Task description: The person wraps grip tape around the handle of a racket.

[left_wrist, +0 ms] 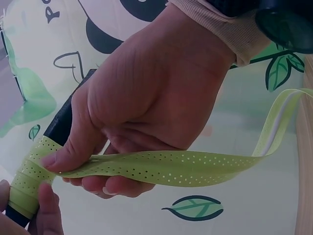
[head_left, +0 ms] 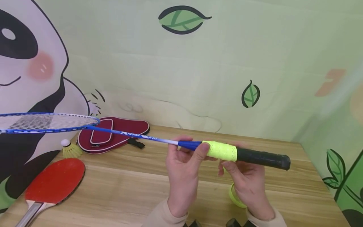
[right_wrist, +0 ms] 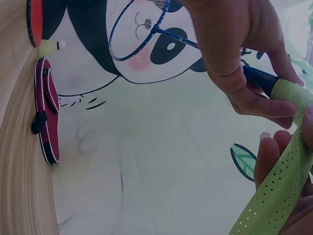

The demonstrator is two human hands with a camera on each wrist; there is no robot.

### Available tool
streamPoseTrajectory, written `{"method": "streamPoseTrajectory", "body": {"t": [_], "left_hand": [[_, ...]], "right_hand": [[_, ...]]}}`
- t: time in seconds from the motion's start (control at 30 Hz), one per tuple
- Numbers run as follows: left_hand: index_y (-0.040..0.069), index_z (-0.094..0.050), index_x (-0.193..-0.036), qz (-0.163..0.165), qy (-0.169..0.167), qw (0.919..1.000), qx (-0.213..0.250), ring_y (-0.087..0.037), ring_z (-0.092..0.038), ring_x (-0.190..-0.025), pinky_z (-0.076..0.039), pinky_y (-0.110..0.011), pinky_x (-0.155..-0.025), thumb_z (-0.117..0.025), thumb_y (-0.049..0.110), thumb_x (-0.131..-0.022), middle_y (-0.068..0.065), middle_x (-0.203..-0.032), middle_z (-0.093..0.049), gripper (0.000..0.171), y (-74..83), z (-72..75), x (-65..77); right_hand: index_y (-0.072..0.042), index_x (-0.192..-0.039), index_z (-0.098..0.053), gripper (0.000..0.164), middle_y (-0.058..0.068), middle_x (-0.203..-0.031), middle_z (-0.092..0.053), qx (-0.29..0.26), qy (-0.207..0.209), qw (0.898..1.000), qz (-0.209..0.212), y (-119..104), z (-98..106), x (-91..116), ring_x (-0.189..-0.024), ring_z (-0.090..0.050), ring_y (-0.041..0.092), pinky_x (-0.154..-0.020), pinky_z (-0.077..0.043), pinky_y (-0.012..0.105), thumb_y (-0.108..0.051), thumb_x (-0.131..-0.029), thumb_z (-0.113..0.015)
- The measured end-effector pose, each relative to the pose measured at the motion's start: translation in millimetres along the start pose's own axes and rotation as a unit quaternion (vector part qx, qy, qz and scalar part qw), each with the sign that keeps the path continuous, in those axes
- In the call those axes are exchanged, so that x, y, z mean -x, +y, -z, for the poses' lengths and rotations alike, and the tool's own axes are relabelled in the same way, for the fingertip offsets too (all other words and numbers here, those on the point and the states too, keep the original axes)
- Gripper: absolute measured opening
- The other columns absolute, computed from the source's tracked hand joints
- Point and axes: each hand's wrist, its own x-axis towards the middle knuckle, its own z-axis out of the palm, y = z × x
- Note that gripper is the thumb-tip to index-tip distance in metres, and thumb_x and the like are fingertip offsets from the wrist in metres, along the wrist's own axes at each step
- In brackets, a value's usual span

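Note:
A blue badminton racket point(head_left: 161, 140) is held up above the table, its head to the left and its black handle point(head_left: 262, 158) to the right. Perforated yellow grip tape point(head_left: 222, 150) is wound round the handle's upper part. My left hand point(head_left: 182, 176) grips the racket by the blue cone and the wrapped end, thumb on the tape. Beside the black part, my right hand point(head_left: 250, 186) pinches the tape where it leaves the handle. From there the loose strip point(left_wrist: 190, 169) stretches away, twisted, in the left wrist view. The right fingers are partly hidden behind the handle in the head view.
On the wooden table point(head_left: 127, 186) lie a red table tennis paddle point(head_left: 58, 179), a yellow shuttlecock point(head_left: 71, 149) and a maroon paddle case point(head_left: 124, 129). A loop of the tape point(head_left: 236, 198) hangs near the right hand. A panda-print backdrop point(head_left: 127, 69) stands behind.

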Motion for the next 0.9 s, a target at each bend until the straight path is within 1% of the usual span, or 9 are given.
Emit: {"method": "streamPoseTrajectory", "body": {"t": [0.1,0.23,0.33,0.47,0.57,0.63,0.7,0.8,0.9], "left_hand": [[0.005,-0.045,-0.108,0.002,0.007,1.0000,-0.002,-0.017,-0.063,-0.066,-0.057,-0.030,-0.060,-0.073,0.006,-0.087,-0.008,-0.085,-0.066,0.035,-0.9,-0.7,-0.6],[0.007,-0.046,-0.107,0.006,0.017,0.9998,-0.004,-0.016,-0.062,-0.064,-0.055,-0.028,-0.058,-0.073,0.006,-0.087,-0.006,-0.083,-0.065,0.034,-1.4,-1.8,-0.4],[0.007,-0.045,-0.109,0.009,0.018,0.9998,-0.003,-0.017,-0.063,-0.071,-0.055,-0.029,-0.064,-0.071,0.007,-0.088,-0.006,-0.087,-0.066,0.034,-1.1,-2.7,0.5],[0.011,-0.041,-0.119,-0.015,-0.023,0.9985,0.048,-0.028,-0.064,-0.100,-0.051,-0.039,-0.092,-0.066,0.002,-0.091,-0.013,-0.106,-0.066,0.039,-1.9,-4.0,2.2],[0.014,-0.035,-0.127,-0.050,-0.078,0.9916,0.090,-0.036,-0.059,-0.113,-0.043,-0.046,-0.103,-0.058,-0.008,-0.092,-0.018,-0.117,-0.063,0.047,-3.0,-4.2,2.0],[0.013,-0.032,-0.130,-0.074,-0.105,0.9874,0.092,-0.037,-0.060,-0.113,-0.044,-0.045,-0.102,-0.053,-0.012,-0.093,-0.019,-0.118,-0.063,0.049,-3.1,-3.5,1.3],[0.010,-0.030,-0.131,-0.097,-0.119,0.9853,0.075,-0.038,-0.062,-0.109,-0.048,-0.042,-0.098,-0.050,-0.013,-0.094,-0.020,-0.117,-0.063,0.048,-2.9,-2.4,0.2],[0.007,-0.030,-0.130,-0.112,-0.118,0.9854,0.049,-0.039,-0.063,-0.106,-0.050,-0.037,-0.093,-0.051,-0.012,-0.094,-0.022,-0.113,-0.063,0.046,-2.3,-0.6,-1.2],[0.007,-0.031,-0.129,-0.113,-0.111,0.9867,0.036,-0.040,-0.063,-0.103,-0.052,-0.034,-0.090,-0.052,-0.011,-0.094,-0.023,-0.111,-0.064,0.044,-2.5,0.8,-2.2]], "right_hand": [[0.014,-0.131,-0.045,0.045,0.011,-0.099,-0.065,-0.006,0.004,1.000,0.006,-0.2,-0.5,-0.6,-0.067,-0.061,0.018,-0.054,-0.054,0.027,0.016,-0.088,-0.058],[0.014,-0.124,-0.052,0.038,0.011,-0.098,-0.066,0.004,0.020,1.000,0.008,-0.4,-2.4,0.6,-0.064,-0.059,0.018,-0.053,-0.053,0.027,0.018,-0.087,-0.058],[0.016,-0.120,-0.053,0.034,0.011,-0.095,-0.067,0.004,0.026,1.000,0.016,-0.2,-4.0,1.3,-0.061,-0.057,0.019,-0.052,-0.051,0.027,0.019,-0.087,-0.057],[0.018,-0.114,-0.054,0.028,0.012,-0.091,-0.065,0.016,0.022,0.999,0.022,-0.5,-4.8,1.4,-0.058,-0.056,0.020,-0.051,-0.049,0.028,0.020,-0.087,-0.056],[0.016,-0.110,-0.055,0.024,0.011,-0.089,-0.066,0.029,0.018,0.999,0.014,-0.9,-4.7,1.4,-0.056,-0.056,0.020,-0.049,-0.047,0.029,0.021,-0.087,-0.055],[0.015,-0.108,-0.056,0.022,0.011,-0.090,-0.066,0.031,0.016,0.999,0.009,-0.8,-4.4,1.3,-0.055,-0.056,0.020,-0.049,-0.047,0.029,0.022,-0.087,-0.054],[0.015,-0.106,-0.056,0.020,0.010,-0.090,-0.066,0.035,0.015,0.999,0.005,-0.8,-4.2,1.1,-0.054,-0.056,0.020,-0.048,-0.046,0.028,0.021,-0.087,-0.054],[0.014,-0.106,-0.057,0.020,0.010,-0.088,-0.065,0.041,0.013,0.999,0.001,-1.0,-3.4,1.0,-0.054,-0.055,0.019,-0.047,-0.045,0.028,0.020,-0.087,-0.056],[0.014,-0.107,-0.057,0.019,0.010,-0.085,-0.064,0.042,0.009,0.999,-0.004,-1.6,-2.3,1.4,-0.053,-0.054,0.019,-0.046,-0.044,0.028,0.019,-0.088,-0.057]]}}
